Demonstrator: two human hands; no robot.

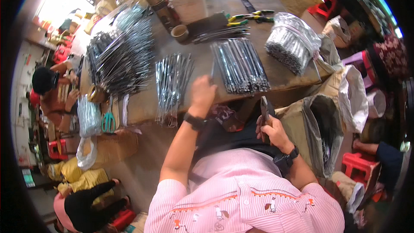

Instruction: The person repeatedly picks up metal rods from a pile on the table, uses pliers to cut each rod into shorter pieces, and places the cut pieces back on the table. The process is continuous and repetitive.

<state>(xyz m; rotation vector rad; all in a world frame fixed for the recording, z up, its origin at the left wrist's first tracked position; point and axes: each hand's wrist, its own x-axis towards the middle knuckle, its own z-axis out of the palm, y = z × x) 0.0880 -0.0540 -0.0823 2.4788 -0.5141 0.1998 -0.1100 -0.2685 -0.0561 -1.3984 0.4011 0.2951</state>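
Note:
My left hand (202,95), slightly blurred, is over the table's near edge, fingertips pinched at the lower end of a thin metal rod (212,65). Just right of it lies a neat row of dark, shiny metal rods (241,67). To its left, a looser group of thin rods (171,82) hangs partly past the edge. My right hand (274,131) is closed around a dark tool that looks like pliers (265,107), tip upward, in front of the table; my fingers hide part of it.
A large rod heap (120,56) covers the table's left; a plastic-wrapped rod bundle (291,43) sits right. Behind are yellow-green-handled pliers (250,17), a tape roll (180,32) and a plastic bin (187,4). Teal scissors (108,122) hang left. An open sack (321,133) stands right. Other people work nearby.

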